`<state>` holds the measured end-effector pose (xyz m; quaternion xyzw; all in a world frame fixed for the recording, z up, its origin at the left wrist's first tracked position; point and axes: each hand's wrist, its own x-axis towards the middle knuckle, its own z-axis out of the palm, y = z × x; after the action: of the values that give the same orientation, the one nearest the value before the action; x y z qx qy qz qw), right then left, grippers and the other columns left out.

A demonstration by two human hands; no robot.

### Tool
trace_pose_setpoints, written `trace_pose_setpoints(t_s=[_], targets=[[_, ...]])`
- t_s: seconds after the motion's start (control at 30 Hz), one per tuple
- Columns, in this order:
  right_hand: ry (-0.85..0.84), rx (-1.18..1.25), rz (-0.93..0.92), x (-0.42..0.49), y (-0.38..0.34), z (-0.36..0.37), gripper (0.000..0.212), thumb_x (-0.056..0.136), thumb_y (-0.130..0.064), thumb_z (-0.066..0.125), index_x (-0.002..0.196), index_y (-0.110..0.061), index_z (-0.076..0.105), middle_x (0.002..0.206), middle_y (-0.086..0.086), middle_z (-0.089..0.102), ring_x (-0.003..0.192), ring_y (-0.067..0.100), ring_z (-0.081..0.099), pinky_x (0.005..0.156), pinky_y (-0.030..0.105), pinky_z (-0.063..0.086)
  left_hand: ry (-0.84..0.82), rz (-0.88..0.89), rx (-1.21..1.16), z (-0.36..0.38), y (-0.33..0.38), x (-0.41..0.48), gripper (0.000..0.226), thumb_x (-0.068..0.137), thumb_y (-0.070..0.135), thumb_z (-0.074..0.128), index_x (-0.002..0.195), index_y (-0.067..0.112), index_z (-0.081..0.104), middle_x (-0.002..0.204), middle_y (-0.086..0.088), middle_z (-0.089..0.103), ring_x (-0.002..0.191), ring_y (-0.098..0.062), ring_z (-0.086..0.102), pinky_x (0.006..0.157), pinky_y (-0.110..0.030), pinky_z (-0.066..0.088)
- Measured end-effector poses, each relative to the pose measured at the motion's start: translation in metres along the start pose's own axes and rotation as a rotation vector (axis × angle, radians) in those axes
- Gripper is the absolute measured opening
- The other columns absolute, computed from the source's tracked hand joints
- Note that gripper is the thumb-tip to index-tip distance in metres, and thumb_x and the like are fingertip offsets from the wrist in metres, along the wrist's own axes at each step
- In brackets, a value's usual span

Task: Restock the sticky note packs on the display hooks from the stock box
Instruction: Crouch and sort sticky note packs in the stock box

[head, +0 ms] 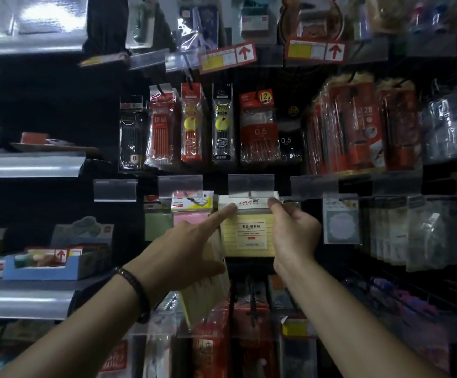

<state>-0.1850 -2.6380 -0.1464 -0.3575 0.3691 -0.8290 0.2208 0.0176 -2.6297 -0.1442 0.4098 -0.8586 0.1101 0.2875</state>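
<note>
Sticky note pack (249, 230), yellow with a white header, hangs at the display hook under a clear price tag holder (251, 185). Right hand (294, 236) pinches its header's right corner; left hand (183, 249), forefinger outstretched, clasps more yellow packs (208, 296).

Sticky note pack (247, 233) at my right grip (294, 236): glossy clear plastic sleeve, matt yellow lined paper inside, white card header. Shelf edges (28, 166): shiny metal. Price-tag holders (251, 184): translucent plastic.
</note>
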Motion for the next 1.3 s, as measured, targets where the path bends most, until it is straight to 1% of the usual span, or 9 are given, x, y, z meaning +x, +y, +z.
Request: trace_pose_setpoints(t_s=[0.17, 0.3, 0.4, 0.57, 0.77, 0.87, 1.0, 1.1, 1.3], targets=[[0.026, -0.035, -0.015, 0.005, 0.002, 0.008, 0.015, 0.095, -0.028, 0.079, 0.093, -0.014, 0.073, 0.085, -0.001, 0.076, 0.072, 0.013, 0.075, 0.049, 0.02, 0.054, 0.003, -0.026, 0.09, 0.002, 0.004, 0.01, 0.115, 0.085, 0.048, 0.083, 0.162, 0.055, -0.002, 0.127, 0.001, 0.07, 0.1, -0.018, 0.072, 0.081, -0.042, 0.067], [0.049, -0.089, -0.008, 0.016, 0.01, 0.014, 0.012, 0.096, -0.025, 0.077, 0.095, -0.015, 0.071, 0.091, -0.003, 0.073, 0.083, 0.011, 0.072, 0.061, 0.02, 0.058, -0.05, -0.054, 0.114, 0.01, 0.009, 0.016, 0.101, 0.089, 0.045, 0.081, 0.164, 0.049, 0.013, 0.109, 0.0, 0.073, 0.093, -0.016, 0.073, 0.079, -0.037, 0.067], [0.045, -0.121, 0.001, 0.025, 0.014, 0.021, 0.012, 0.096, -0.026, 0.077, 0.093, -0.018, 0.069, 0.093, 0.0, 0.074, 0.087, 0.018, 0.075, 0.075, 0.035, 0.066, -0.013, -0.075, 0.065, 0.012, 0.012, 0.012, 0.081, 0.094, 0.045, 0.075, 0.161, 0.046, 0.029, 0.125, 0.001, 0.071, 0.104, -0.017, 0.072, 0.081, -0.035, 0.067], [0.045, -0.168, -0.009, 0.022, 0.018, 0.013, 0.015, 0.097, -0.031, 0.076, 0.102, -0.02, 0.068, 0.094, -0.006, 0.07, 0.081, 0.01, 0.069, 0.063, 0.024, 0.056, 0.055, -0.132, -0.228, 0.019, 0.007, -0.006, 0.049, 0.107, 0.028, 0.059, 0.152, 0.04, 0.046, 0.142, 0.004, 0.059, 0.118, -0.017, 0.067, 0.075, -0.028, 0.066], [-0.021, -0.307, -0.194, -0.018, 0.022, -0.017, 0.015, 0.099, -0.031, 0.071, 0.106, -0.022, 0.062, 0.1, -0.005, 0.068, 0.088, 0.012, 0.067, 0.06, 0.02, 0.046, 0.218, -0.069, -0.7, 0.033, 0.001, -0.026, 0.045, 0.106, 0.011, 0.059, 0.138, 0.042, 0.059, 0.129, 0.017, 0.059, 0.11, -0.011, 0.068, 0.062, -0.024, 0.062], [-0.238, -0.337, -0.145, -0.035, 0.02, -0.032, 0.021, 0.102, -0.038, 0.066, 0.102, -0.017, 0.067, 0.092, -0.003, 0.072, 0.075, 0.006, 0.068, 0.05, 0.012, 0.045, 0.314, -0.024, -0.84, 0.037, 0.003, -0.028, 0.038, 0.106, 0.014, 0.06, 0.132, 0.042, 0.062, 0.133, 0.009, 0.065, 0.109, -0.016, 0.073, 0.063, -0.028, 0.063], [-0.382, -0.279, 0.015, -0.045, 0.015, -0.036, 0.03, 0.104, -0.04, 0.063, 0.092, -0.017, 0.078, 0.088, 0.0, 0.079, 0.08, 0.013, 0.076, 0.057, 0.022, 0.056, 0.334, -0.055, -1.025, 0.044, 0.009, -0.026, 0.038, 0.105, 0.016, 0.062, 0.131, 0.043, 0.062, 0.124, 0.002, 0.072, 0.108, -0.02, 0.075, 0.073, -0.043, 0.068], [-0.344, -0.156, 0.059, -0.044, 0.011, -0.034, 0.023, 0.103, -0.033, 0.067, 0.094, -0.015, 0.077, 0.089, 0.005, 0.08, 0.082, 0.022, 0.079, 0.069, 0.037, 0.066, 0.372, -0.08, -1.043, 0.054, 0.014, -0.024, 0.038, 0.104, 0.018, 0.065, 0.134, 0.041, 0.062, 0.123, 0.005, 0.073, 0.108, -0.018, 0.075, 0.08, -0.044, 0.067], [-0.268, -0.043, -0.008, -0.034, 0.005, -0.027, 0.02, 0.105, -0.026, 0.062, 0.091, -0.012, 0.067, 0.087, 0.005, 0.079, 0.079, 0.022, 0.079, 0.063, 0.034, 0.064, 0.448, -0.071, -0.918, 0.054, 0.017, -0.009, 0.037, 0.109, 0.011, 0.054, 0.138, 0.033, 0.063, 0.126, 0.011, 0.066, 0.104, -0.001, 0.072, 0.075, -0.023, 0.064]])
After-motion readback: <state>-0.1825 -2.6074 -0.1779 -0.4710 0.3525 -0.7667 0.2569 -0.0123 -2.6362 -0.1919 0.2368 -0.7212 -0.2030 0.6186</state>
